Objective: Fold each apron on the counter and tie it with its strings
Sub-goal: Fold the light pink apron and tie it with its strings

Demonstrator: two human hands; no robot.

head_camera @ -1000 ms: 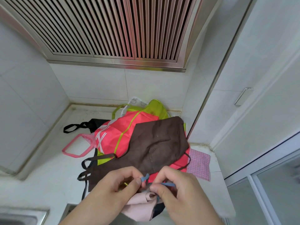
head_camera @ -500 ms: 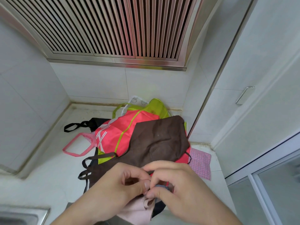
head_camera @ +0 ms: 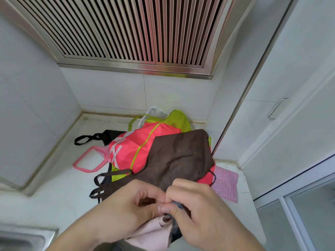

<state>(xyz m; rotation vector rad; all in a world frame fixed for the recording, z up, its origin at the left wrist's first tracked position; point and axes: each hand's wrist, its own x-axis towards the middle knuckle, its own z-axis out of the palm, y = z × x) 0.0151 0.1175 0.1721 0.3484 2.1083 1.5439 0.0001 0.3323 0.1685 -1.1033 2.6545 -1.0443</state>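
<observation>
The left hand [head_camera: 126, 211] and right hand [head_camera: 195, 209] have drawn tight together, fingertips pinching the blue string [head_camera: 176, 205] of the pale pink apron [head_camera: 154, 232] bundled just beneath them. A second ago a blue loop stood up between the thumbs; now only a sliver shows under the right fingers, so the knot is probably being cinched. Just beyond the hands, the brown apron [head_camera: 181, 156] tops the unfolded heap on the counter [head_camera: 54, 201].
</observation>
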